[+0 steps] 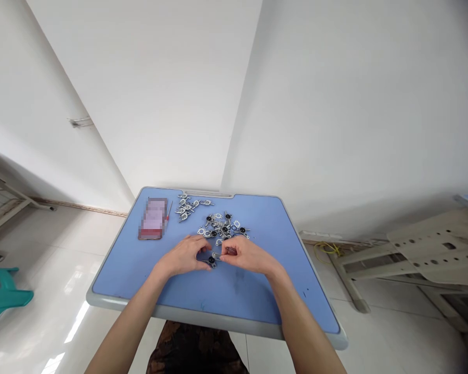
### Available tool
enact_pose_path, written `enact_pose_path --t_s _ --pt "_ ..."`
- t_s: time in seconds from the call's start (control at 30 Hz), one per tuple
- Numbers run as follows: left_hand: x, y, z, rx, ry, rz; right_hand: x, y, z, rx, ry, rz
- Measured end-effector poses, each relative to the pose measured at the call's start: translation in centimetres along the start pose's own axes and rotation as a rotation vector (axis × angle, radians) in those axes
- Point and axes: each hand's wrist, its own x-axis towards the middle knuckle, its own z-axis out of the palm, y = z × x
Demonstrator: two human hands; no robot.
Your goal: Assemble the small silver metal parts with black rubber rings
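Note:
Near the front middle of the blue desk lies a small metal fitting with a round black disc point(211, 259). My left hand point(185, 255) curls around its left side, with the thumb and fingertips at the part. From the right, my right hand point(245, 254) pinches something small just beside the disc; the fingers largely hide it. Just beyond both hands is a loose cluster of similar black-disc fittings point(225, 229), mixed with flat metal plates with holes point(202, 231). Farther back, several silvery metal parts point(184, 210) without black discs form a separate group.
A phone point(153, 218) with a blurred screen lies at the desk's left, beside a red-handled screwdriver point(168, 215). The desk point(257, 301) stands against a white wall. A teal stool point(8, 293) is on the left floor, a beige metal frame point(421, 252) on the right.

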Motion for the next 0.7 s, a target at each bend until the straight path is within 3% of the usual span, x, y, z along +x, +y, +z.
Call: enact_pose_path --t_s 0.13,0.27,0.7 --pt "-0.2 -0.2 0.2 0.014 -0.044 -0.03 0.1 -0.6 0.9 -0.105 -0.047 0.0" --pt "-0.1 0.0 0.5 0.032 -0.067 -0.037 0.3 -0.9 1.4 -0.258 0.023 -0.01" --pt "0.1 0.3 0.3 0.038 -0.135 -0.052 0.3 -1.7 1.5 -0.439 0.0 0.025"
